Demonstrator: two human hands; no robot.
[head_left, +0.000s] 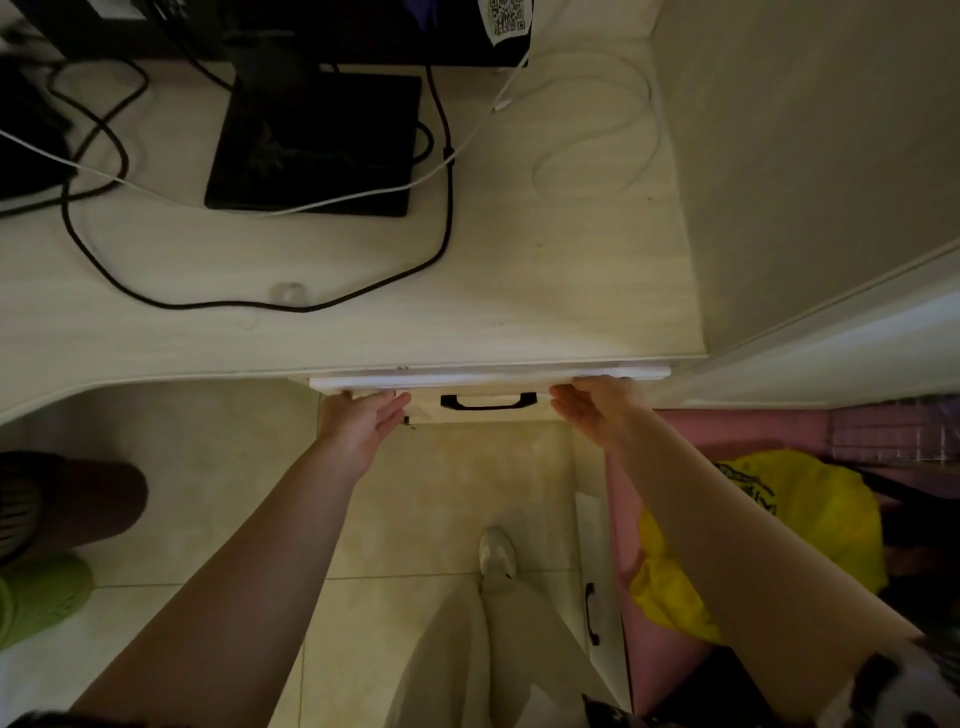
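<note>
The left hand (363, 418) lies flat, fingers straight, on the drawer (488, 383) front just under the worktop (519, 312) edge, left of its black handle (488, 401). The right hand (597, 408) presses likewise on the other side, gripping nothing, probably so the drawer slides evenly.

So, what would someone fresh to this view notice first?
The two hands draw the eye first: the left hand and right hand rest against the white drawer front under the desk edge, either side of its black handle. Next come the black monitor stand and looping black cable on the desk, then a bright yellow bag at lower right.
</note>
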